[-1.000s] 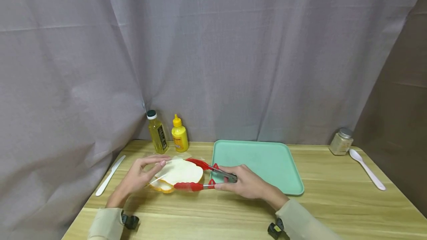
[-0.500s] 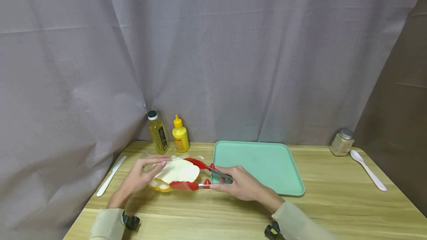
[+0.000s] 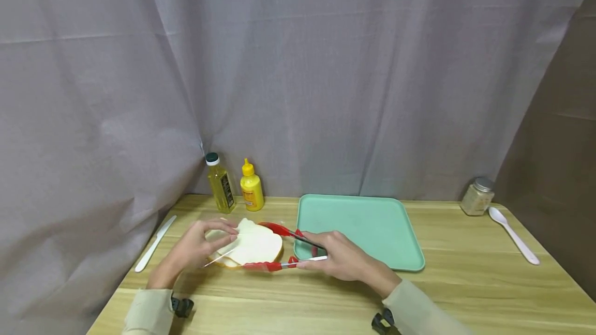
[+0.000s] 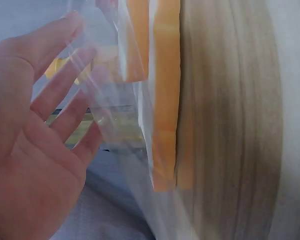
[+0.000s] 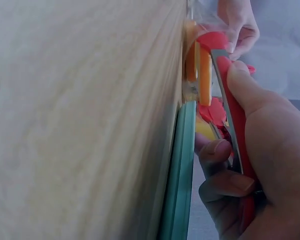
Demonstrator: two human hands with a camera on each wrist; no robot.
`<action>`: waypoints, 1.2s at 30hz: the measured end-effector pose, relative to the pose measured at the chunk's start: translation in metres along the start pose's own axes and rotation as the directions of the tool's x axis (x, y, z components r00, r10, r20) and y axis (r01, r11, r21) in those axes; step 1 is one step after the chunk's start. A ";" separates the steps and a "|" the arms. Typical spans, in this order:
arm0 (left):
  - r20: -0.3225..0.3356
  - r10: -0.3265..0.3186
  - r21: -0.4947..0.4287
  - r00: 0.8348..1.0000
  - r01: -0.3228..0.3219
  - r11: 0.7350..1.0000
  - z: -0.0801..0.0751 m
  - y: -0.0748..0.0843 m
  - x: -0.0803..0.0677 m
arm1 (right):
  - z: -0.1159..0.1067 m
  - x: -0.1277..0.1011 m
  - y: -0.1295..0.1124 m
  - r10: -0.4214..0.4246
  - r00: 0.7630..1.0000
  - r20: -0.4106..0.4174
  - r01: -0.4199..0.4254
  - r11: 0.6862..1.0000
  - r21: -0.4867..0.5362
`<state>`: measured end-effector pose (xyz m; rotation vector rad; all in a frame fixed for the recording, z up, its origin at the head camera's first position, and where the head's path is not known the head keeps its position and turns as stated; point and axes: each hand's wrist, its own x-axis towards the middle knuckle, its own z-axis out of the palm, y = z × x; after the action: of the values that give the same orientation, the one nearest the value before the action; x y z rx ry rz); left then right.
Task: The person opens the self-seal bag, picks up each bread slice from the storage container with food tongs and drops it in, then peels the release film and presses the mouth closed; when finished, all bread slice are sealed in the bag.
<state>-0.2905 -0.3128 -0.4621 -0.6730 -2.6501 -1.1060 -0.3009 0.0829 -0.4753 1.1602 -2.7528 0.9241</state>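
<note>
From the head, gripping red tongs (image 3: 278, 229) with the right hand (image 3: 342, 256), spread about the upper bread slice (image 3: 258, 244), overlapping a lower slice (image 3: 228, 262), left of the tray (image 3: 358, 231). From the left wrist, touching clear film (image 4: 106, 107) with the left hand (image 4: 40, 145), straight-fingered; probably slippery. From the right wrist, showing crust (image 5: 205, 75): likely light, soft; best held gently by opposite edges.

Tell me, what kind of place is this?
It's probably an indoor table set up like a pretend kitchen: a grey curtain hangs behind a wooden table, with bread and a green tray in front.
</note>
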 end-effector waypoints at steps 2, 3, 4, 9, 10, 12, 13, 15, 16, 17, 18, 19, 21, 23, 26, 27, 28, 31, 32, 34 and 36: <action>0.002 -0.003 -0.006 1.000 0.003 1.000 0.000 0.001 0.000 | -0.001 -0.001 0.001 0.003 1.000 0.008 -0.002 1.000 -0.006; -0.002 -0.004 -0.013 1.000 0.003 1.000 -0.001 0.001 0.001 | -0.001 -0.001 0.001 0.002 1.000 0.009 -0.002 1.000 -0.009; -0.006 -0.002 -0.024 1.000 0.002 1.000 -0.001 0.002 0.001 | -0.001 -0.001 0.002 0.003 1.000 0.011 -0.002 1.000 -0.012; -0.022 0.014 -0.058 1.000 -0.016 0.998 -0.006 0.005 0.002 | -0.002 0.000 0.003 0.015 1.000 0.017 -0.015 1.000 -0.002; -0.021 0.018 -0.060 1.000 -0.019 0.998 -0.007 0.005 0.002 | -0.003 0.000 0.003 0.022 1.000 0.019 -0.022 1.000 0.006; -0.018 0.019 -0.058 1.000 -0.020 0.998 -0.007 0.006 0.002 | -0.002 0.000 0.004 0.035 0.999 0.021 -0.035 0.999 0.026; -0.017 0.019 -0.058 1.000 -0.020 0.998 -0.008 0.006 0.002 | -0.002 0.000 0.004 0.040 0.999 0.022 -0.041 0.998 0.037; -0.017 0.017 -0.063 1.000 -0.018 0.998 -0.008 0.005 0.001 | -0.001 0.000 0.004 0.047 0.999 0.022 -0.048 0.997 0.053; -0.018 0.015 -0.068 1.000 -0.017 0.998 -0.008 0.005 0.001 | -0.001 0.000 0.004 0.045 0.999 0.021 -0.046 0.997 0.058; -0.021 0.016 -0.070 1.000 -0.017 0.997 -0.008 0.005 0.001 | 0.000 0.000 0.004 0.042 0.999 0.019 -0.043 0.997 0.062; -0.022 0.018 -0.075 1.000 -0.019 0.997 -0.008 0.005 0.000 | 0.000 0.000 0.004 0.040 0.999 0.017 -0.041 0.997 0.063; -0.024 0.019 -0.078 1.000 -0.021 0.997 -0.009 0.004 0.000 | 0.001 0.000 0.003 0.037 0.999 0.016 -0.038 0.997 0.065; -0.027 0.019 -0.084 0.999 -0.021 0.996 -0.009 0.004 -0.001 | 0.002 0.001 0.002 0.030 0.999 0.011 -0.031 0.997 0.066; -0.031 0.022 -0.086 0.999 -0.025 0.996 -0.010 0.004 -0.002 | 0.004 0.002 0.002 0.026 1.000 0.009 -0.026 0.997 0.069; -0.032 0.016 -0.093 0.999 -0.019 0.996 -0.010 0.004 -0.002 | 0.007 0.005 -0.001 0.017 1.000 0.011 -0.018 0.997 0.079; -0.031 0.014 -0.095 0.999 -0.017 0.995 -0.010 0.005 -0.003 | 0.008 0.006 -0.002 0.013 1.000 0.011 -0.014 0.997 0.081; -0.032 0.014 -0.097 0.999 -0.017 0.995 -0.010 0.005 -0.003 | 0.010 0.006 -0.003 0.008 1.000 0.012 -0.009 0.997 0.082; -0.028 0.009 -0.102 1.000 -0.012 0.995 -0.010 0.005 -0.002 | 0.012 0.010 -0.007 -0.008 1.000 0.011 0.007 0.997 0.080; -0.028 0.010 -0.103 1.000 -0.013 0.995 -0.009 0.005 -0.002 | 0.013 0.011 -0.008 -0.010 1.000 0.012 0.009 0.997 0.080; -0.027 0.012 -0.111 1.000 -0.015 0.994 -0.009 0.004 -0.002 | 0.015 0.015 -0.011 -0.016 1.000 0.012 0.015 0.997 0.074; -0.028 0.011 -0.121 1.000 -0.014 0.993 -0.009 0.004 -0.002 | 0.016 0.018 -0.014 -0.022 1.000 0.007 0.021 0.998 0.063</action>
<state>-0.2867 -0.3172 -0.4539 -0.6902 -2.5684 -1.2716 -0.3017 0.0549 -0.4769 1.2027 -2.7309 1.0128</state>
